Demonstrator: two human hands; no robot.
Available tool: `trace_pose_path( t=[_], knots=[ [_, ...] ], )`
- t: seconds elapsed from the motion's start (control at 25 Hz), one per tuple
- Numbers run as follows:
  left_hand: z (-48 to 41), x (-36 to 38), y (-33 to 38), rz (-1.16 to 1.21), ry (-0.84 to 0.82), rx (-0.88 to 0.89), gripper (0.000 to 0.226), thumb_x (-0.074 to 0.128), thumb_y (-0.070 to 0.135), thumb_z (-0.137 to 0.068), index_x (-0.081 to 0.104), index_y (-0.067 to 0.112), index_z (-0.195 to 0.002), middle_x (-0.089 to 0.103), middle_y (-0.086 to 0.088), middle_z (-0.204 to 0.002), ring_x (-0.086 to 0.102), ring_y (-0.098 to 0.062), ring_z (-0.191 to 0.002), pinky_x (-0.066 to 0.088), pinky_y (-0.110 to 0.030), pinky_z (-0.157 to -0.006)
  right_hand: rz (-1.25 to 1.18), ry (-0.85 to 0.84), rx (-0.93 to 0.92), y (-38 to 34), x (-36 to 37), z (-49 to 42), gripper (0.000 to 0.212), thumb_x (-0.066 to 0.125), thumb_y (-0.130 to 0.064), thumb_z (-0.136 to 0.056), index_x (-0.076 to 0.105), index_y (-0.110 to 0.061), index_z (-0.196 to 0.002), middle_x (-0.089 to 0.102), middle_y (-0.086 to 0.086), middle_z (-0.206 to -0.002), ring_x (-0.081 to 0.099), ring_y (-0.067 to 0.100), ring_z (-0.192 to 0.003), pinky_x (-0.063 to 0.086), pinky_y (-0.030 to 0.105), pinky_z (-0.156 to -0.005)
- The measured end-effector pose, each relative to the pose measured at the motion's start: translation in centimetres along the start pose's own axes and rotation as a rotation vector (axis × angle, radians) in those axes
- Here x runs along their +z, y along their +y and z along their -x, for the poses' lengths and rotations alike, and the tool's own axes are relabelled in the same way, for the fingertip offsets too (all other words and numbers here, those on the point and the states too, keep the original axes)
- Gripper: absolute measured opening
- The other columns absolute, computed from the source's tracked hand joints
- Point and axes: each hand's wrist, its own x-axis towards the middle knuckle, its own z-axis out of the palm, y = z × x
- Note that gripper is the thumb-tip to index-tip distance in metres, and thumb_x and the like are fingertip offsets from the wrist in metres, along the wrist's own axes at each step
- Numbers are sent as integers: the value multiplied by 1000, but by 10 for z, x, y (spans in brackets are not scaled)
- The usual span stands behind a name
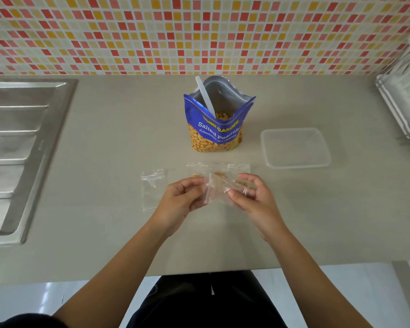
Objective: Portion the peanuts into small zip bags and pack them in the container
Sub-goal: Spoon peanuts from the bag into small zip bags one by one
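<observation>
A blue bag of salted peanuts (217, 131) stands open at the middle of the counter, a white plastic spoon (205, 95) sticking out of it. A clear rectangular container (295, 147) sits to its right. Just in front of the peanut bag, my left hand (181, 198) and my right hand (252, 194) together pinch a small clear zip bag (217, 188) holding a few peanuts. Other small zip bags with peanuts (199, 170) lie under and behind it. An empty clear zip bag (152, 188) lies flat to the left.
A steel sink drainboard (21, 150) fills the left side of the beige counter (104, 233). A white wire rack (405, 95) stands at the far right. A mosaic tile wall (199, 31) rises behind. The counter's front edge runs close to my body.
</observation>
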Motion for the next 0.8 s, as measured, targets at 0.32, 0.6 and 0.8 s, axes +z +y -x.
trace_pose_path(
  t=[0.32, 0.6, 0.8],
  knots=[
    [-3, 3, 16, -349, 44, 103, 13, 58, 5, -89, 66, 14, -83, 61, -2, -64, 55, -7, -56, 49, -18, -61, -72, 65, -59, -7, -10, 0, 10, 62, -6, -87, 62, -15, -86, 64, 2, -74, 65, 2, -62, 43, 9, -53],
    [-6, 1, 34, -567, 119, 97, 26, 60, -5, -81, 72, 16, -74, 62, 6, -52, 51, -8, -50, 46, -14, -54, 89, 87, -132, 1, -13, -8, 27, 57, -3, -89, 58, -26, -105, 72, -6, -80, 65, 5, -71, 48, 12, -69],
    [-5, 4, 46, -582, 211, 69, 21, 61, -6, -74, 73, 12, -75, 64, -8, -59, 54, -18, -54, 52, -26, -64, 704, 109, -532, -12, -14, -12, 52, 61, -1, -78, 51, -12, -128, 51, 5, -132, 48, 9, -118, 27, 1, -98]
  ],
)
